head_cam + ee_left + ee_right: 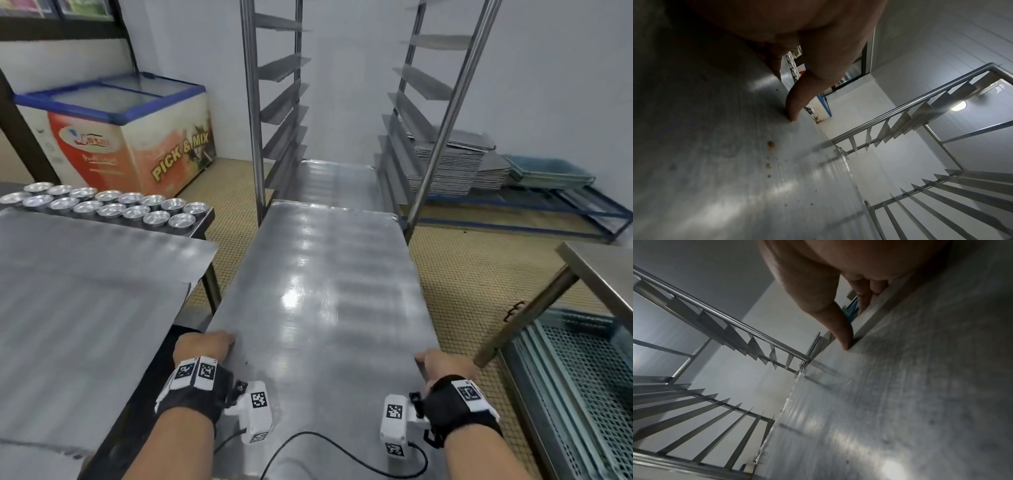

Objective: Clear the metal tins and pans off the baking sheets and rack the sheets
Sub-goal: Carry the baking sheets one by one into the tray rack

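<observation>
I carry a large bare baking sheet [318, 291] flat in front of me. My left hand [202, 346] grips its left edge, thumb [797, 104] on top and fingers curled under. My right hand [442, 363] grips the right edge the same way, thumb [840, 331] pressed on the rim. The sheet's far end reaches the foot of the steel rack [253, 113], between its two uprights. Another sheet [335, 181] lies low in the rack beyond it. Several small round metal tins [113, 205] stand in rows on a table at the left.
A steel table [85, 274] is close on my left, another table [603, 270] with a mesh crate [589, 377] under it on my right. A stack of sheets [452, 164] lies on the floor behind the rack. A chest freezer [130, 133] stands at the back left.
</observation>
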`<action>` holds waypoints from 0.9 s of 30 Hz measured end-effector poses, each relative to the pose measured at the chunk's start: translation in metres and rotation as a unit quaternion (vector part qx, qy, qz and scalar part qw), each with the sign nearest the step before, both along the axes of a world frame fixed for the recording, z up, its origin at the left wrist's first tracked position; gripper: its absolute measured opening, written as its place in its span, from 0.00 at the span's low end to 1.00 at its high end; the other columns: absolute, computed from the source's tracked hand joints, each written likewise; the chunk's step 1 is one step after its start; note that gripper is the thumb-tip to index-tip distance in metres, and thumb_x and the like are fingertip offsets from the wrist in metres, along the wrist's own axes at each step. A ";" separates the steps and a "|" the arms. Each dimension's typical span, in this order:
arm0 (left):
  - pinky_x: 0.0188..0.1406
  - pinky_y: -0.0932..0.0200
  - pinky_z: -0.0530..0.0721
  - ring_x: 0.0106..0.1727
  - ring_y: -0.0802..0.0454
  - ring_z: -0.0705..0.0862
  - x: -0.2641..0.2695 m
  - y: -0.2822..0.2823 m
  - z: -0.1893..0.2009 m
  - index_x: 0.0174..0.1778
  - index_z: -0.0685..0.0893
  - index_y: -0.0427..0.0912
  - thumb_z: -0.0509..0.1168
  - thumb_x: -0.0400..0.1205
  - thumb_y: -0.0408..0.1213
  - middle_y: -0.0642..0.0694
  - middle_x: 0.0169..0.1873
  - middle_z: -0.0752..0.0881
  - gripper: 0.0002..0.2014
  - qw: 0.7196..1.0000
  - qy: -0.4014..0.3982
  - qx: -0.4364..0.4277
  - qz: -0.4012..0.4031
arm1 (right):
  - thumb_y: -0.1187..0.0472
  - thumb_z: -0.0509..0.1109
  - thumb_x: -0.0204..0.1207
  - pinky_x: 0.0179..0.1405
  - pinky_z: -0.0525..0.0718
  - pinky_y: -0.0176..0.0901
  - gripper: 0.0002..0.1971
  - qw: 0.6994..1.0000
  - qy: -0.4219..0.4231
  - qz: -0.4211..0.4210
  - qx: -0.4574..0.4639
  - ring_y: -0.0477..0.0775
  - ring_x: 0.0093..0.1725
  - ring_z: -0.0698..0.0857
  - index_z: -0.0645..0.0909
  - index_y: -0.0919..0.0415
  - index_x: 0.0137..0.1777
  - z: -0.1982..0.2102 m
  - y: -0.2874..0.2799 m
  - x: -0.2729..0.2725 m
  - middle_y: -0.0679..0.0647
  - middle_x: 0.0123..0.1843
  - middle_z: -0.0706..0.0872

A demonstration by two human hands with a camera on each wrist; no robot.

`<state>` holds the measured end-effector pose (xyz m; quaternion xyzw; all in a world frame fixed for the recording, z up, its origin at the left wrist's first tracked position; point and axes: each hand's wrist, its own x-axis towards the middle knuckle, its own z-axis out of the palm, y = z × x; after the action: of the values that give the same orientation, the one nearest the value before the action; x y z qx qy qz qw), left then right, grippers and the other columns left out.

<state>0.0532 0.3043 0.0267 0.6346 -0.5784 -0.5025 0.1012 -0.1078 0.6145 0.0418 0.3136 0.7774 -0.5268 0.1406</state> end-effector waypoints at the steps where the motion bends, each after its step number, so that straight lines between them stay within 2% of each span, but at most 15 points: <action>1: 0.52 0.43 0.88 0.47 0.34 0.88 -0.011 -0.009 0.000 0.55 0.86 0.27 0.82 0.66 0.40 0.32 0.49 0.88 0.27 1.000 -0.006 0.000 -0.004 | 0.72 0.79 0.61 0.54 0.87 0.59 0.15 1.000 -0.004 0.000 -0.001 0.64 0.44 0.86 0.80 0.77 0.46 -0.003 -0.009 -0.010 0.64 0.44 0.85; 4: 0.47 0.52 0.84 0.46 0.39 0.84 -0.038 -0.034 0.003 0.58 0.86 0.28 0.79 0.71 0.42 0.36 0.49 0.84 0.25 0.999 -0.027 -0.009 -0.032 | 0.73 0.79 0.59 0.56 0.87 0.61 0.13 1.000 -0.019 0.005 0.002 0.66 0.47 0.87 0.77 0.75 0.38 -0.009 -0.031 -0.036 0.66 0.44 0.87; 7: 0.49 0.51 0.84 0.49 0.36 0.84 -0.061 -0.057 0.002 0.57 0.85 0.29 0.77 0.73 0.41 0.34 0.51 0.85 0.22 0.999 -0.024 -0.014 -0.036 | 0.75 0.78 0.61 0.49 0.88 0.61 0.13 1.000 -0.028 -0.011 -0.008 0.65 0.45 0.86 0.76 0.77 0.39 -0.005 -0.055 -0.050 0.66 0.38 0.86; 9: 0.49 0.51 0.84 0.49 0.36 0.85 -0.073 -0.069 0.000 0.56 0.85 0.32 0.77 0.74 0.39 0.33 0.52 0.86 0.19 0.999 -0.019 -0.023 -0.041 | 0.75 0.77 0.65 0.55 0.86 0.60 0.14 0.999 -0.029 -0.020 0.009 0.64 0.46 0.84 0.71 0.75 0.34 -0.005 -0.067 -0.060 0.66 0.38 0.84; 11: 0.47 0.53 0.82 0.46 0.38 0.82 -0.084 -0.076 -0.003 0.56 0.84 0.33 0.76 0.75 0.40 0.34 0.53 0.86 0.18 0.997 -0.027 -0.028 -0.061 | 0.74 0.76 0.70 0.58 0.83 0.57 0.17 0.999 -0.032 -0.023 0.022 0.65 0.47 0.82 0.68 0.73 0.32 -0.005 -0.074 -0.070 0.67 0.42 0.85; 13: 0.51 0.50 0.85 0.49 0.36 0.85 -0.096 -0.081 -0.005 0.54 0.84 0.33 0.76 0.75 0.40 0.34 0.53 0.86 0.17 0.997 -0.018 -0.031 -0.066 | 0.70 0.75 0.73 0.58 0.82 0.57 0.12 0.998 -0.040 -0.016 0.037 0.68 0.53 0.83 0.75 0.77 0.42 -0.003 -0.080 -0.081 0.68 0.51 0.86; 14: 0.56 0.46 0.86 0.52 0.33 0.86 -0.102 -0.085 -0.007 0.54 0.85 0.33 0.77 0.74 0.39 0.33 0.53 0.87 0.17 0.998 -0.010 -0.031 -0.061 | 0.69 0.75 0.74 0.58 0.81 0.56 0.12 0.998 -0.040 -0.011 0.039 0.69 0.56 0.83 0.76 0.77 0.49 -0.003 -0.082 -0.087 0.67 0.53 0.84; 15: 0.59 0.42 0.86 0.55 0.32 0.86 -0.108 -0.088 -0.009 0.54 0.86 0.32 0.77 0.74 0.38 0.32 0.54 0.87 0.17 0.998 -0.008 -0.032 -0.060 | 0.68 0.75 0.74 0.59 0.80 0.56 0.13 0.998 -0.043 -0.010 0.034 0.69 0.57 0.83 0.76 0.76 0.51 -0.004 -0.085 -0.094 0.66 0.52 0.82; 16: 0.60 0.41 0.85 0.55 0.31 0.86 -0.114 -0.091 -0.010 0.54 0.85 0.32 0.77 0.74 0.38 0.31 0.53 0.87 0.18 0.998 -0.005 -0.025 -0.056 | 0.67 0.77 0.73 0.59 0.80 0.56 0.14 0.998 -0.049 -0.008 0.032 0.68 0.55 0.83 0.75 0.75 0.47 -0.004 -0.088 -0.100 0.66 0.51 0.82; 18: 0.58 0.39 0.86 0.51 0.30 0.86 -0.127 -0.095 -0.010 0.52 0.81 0.32 0.77 0.73 0.37 0.32 0.50 0.86 0.17 0.999 -0.001 -0.006 -0.048 | 0.66 0.79 0.67 0.59 0.84 0.58 0.16 0.998 -0.053 -0.017 0.022 0.66 0.50 0.84 0.75 0.74 0.44 -0.009 -0.095 -0.112 0.65 0.47 0.87; 21: 0.55 0.38 0.87 0.50 0.30 0.86 -0.151 -0.102 -0.010 0.57 0.82 0.27 0.78 0.72 0.38 0.31 0.51 0.85 0.23 0.999 0.002 0.009 -0.033 | 0.67 0.78 0.62 0.56 0.86 0.59 0.22 0.998 -0.038 -0.039 -0.008 0.65 0.48 0.88 0.78 0.77 0.54 -0.031 -0.098 -0.146 0.65 0.41 0.88; 23: 0.54 0.41 0.88 0.51 0.31 0.87 -0.171 -0.105 -0.007 0.60 0.83 0.26 0.78 0.72 0.40 0.31 0.54 0.86 0.26 0.999 -0.017 0.004 -0.041 | 0.70 0.76 0.64 0.53 0.86 0.57 0.23 0.997 -0.040 -0.054 -0.024 0.64 0.48 0.89 0.78 0.79 0.59 -0.027 -0.108 -0.164 0.64 0.40 0.89; 25: 0.52 0.42 0.89 0.50 0.33 0.88 -0.191 -0.108 -0.004 0.62 0.84 0.27 0.78 0.73 0.43 0.31 0.54 0.87 0.27 0.999 -0.030 0.011 -0.031 | 0.72 0.76 0.70 0.44 0.81 0.50 0.19 0.997 -0.047 -0.048 -0.028 0.61 0.45 0.85 0.76 0.81 0.57 -0.017 -0.117 -0.182 0.60 0.33 0.86; 27: 0.50 0.46 0.89 0.50 0.34 0.88 -0.211 -0.111 -0.002 0.61 0.84 0.28 0.77 0.73 0.44 0.32 0.53 0.87 0.27 0.999 -0.032 0.016 -0.032 | 0.72 0.75 0.74 0.42 0.77 0.48 0.19 0.998 -0.052 -0.042 -0.024 0.62 0.45 0.83 0.76 0.80 0.61 -0.010 -0.124 -0.205 0.58 0.31 0.83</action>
<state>-0.1579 0.1937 0.0251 0.6331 -0.5930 -0.4943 0.0563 -0.3125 0.4908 0.0322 0.3692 0.7427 -0.5334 0.1660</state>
